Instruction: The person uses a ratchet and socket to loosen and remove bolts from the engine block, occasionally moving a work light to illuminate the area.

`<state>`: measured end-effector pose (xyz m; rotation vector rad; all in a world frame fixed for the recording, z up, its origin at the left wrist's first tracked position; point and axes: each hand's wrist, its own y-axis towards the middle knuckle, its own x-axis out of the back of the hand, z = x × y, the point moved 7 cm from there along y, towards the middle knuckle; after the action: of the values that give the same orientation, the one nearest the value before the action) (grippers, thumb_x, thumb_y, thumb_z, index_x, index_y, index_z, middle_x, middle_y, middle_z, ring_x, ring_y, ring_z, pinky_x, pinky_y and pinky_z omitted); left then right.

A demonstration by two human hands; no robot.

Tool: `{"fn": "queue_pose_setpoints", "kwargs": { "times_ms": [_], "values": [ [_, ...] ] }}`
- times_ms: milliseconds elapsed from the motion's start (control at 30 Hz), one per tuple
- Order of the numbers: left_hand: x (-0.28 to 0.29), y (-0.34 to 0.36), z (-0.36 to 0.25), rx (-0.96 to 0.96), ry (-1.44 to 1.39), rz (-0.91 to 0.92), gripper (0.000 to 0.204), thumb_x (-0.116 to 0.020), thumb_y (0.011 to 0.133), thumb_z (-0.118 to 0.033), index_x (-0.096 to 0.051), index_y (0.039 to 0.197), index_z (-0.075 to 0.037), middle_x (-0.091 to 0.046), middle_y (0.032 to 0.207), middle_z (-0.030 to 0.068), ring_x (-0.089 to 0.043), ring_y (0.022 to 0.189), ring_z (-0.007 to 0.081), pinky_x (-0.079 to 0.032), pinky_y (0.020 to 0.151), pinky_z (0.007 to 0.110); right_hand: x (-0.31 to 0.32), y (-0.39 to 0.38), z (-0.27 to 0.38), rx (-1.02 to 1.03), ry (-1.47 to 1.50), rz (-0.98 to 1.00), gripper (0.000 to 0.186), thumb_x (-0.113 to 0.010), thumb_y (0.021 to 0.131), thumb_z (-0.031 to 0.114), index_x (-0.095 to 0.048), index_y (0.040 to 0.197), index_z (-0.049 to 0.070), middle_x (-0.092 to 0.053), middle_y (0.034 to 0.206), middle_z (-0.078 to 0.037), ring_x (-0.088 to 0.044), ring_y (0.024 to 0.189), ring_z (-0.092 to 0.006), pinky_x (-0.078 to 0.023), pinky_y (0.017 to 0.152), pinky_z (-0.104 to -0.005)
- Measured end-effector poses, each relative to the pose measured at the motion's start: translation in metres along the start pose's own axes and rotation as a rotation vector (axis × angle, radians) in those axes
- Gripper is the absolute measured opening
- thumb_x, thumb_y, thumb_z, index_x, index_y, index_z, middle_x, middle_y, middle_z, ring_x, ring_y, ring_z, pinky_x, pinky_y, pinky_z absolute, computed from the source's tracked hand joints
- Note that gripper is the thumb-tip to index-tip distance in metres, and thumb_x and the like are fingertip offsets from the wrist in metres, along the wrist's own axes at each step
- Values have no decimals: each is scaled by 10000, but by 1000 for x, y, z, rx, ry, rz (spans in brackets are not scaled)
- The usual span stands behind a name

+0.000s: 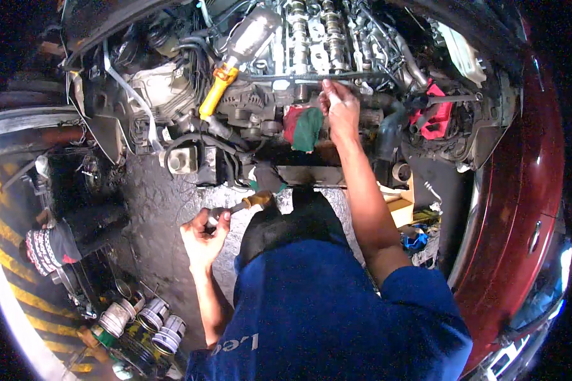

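My left hand is low at the left, in front of the car. Its fingers close on a tool with an amber handle and a dark shaft; the handle points away from my hand, and the gripped end is partly covered. My right hand reaches over the front of the opened engine, fingers curled together near the engine's front edge. What they hold, if anything, I cannot make out. Beside that hand a green and red cloth lies over the front parts.
A work light with a yellow handle leans at the engine's left. A red tray-like piece with a wrench lies at the right. Dark cloth rests on the front crossmember. Several buckets stand at lower left, near another person.
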<state>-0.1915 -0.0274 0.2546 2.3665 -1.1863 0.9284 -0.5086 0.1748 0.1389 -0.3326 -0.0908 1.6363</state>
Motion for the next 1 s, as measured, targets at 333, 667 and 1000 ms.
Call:
{"fn": "queue_pose_setpoints", "kwargs": {
  "times_ms": [333, 667, 1000],
  "values": [
    [41, -59, 33, -105, 1, 40, 249, -743, 814, -206, -614, 691, -33, -529, 520, -27, -389, 458, 22, -301, 417, 237, -3, -44, -24, -22, -153, 58, 301, -543, 971, 352, -705, 1015, 102, -587, 696, 27, -476, 576, -52, -374, 512, -223],
    [110, -161, 151, 41, 53, -213, 349, -718, 849, -228, -518, 657, -17, -410, 522, -26, -327, 505, 53, -255, 440, 273, 142, -198, -329, 168, -1030, 261, 432, -535, 890, 424, -677, 906, 16, -681, 869, -210, -644, 802, -394, -507, 764, -469],
    [127, -181, 180, 119, -51, -169, 380, -719, 856, -251, -514, 638, -17, -391, 503, -53, -311, 492, 33, -244, 438, 259, 328, -386, -444, -200, -1149, 740, 232, -577, 881, 226, -648, 1024, 58, -651, 741, -112, -614, 539, -217, -495, 451, -365]
  ]
}}
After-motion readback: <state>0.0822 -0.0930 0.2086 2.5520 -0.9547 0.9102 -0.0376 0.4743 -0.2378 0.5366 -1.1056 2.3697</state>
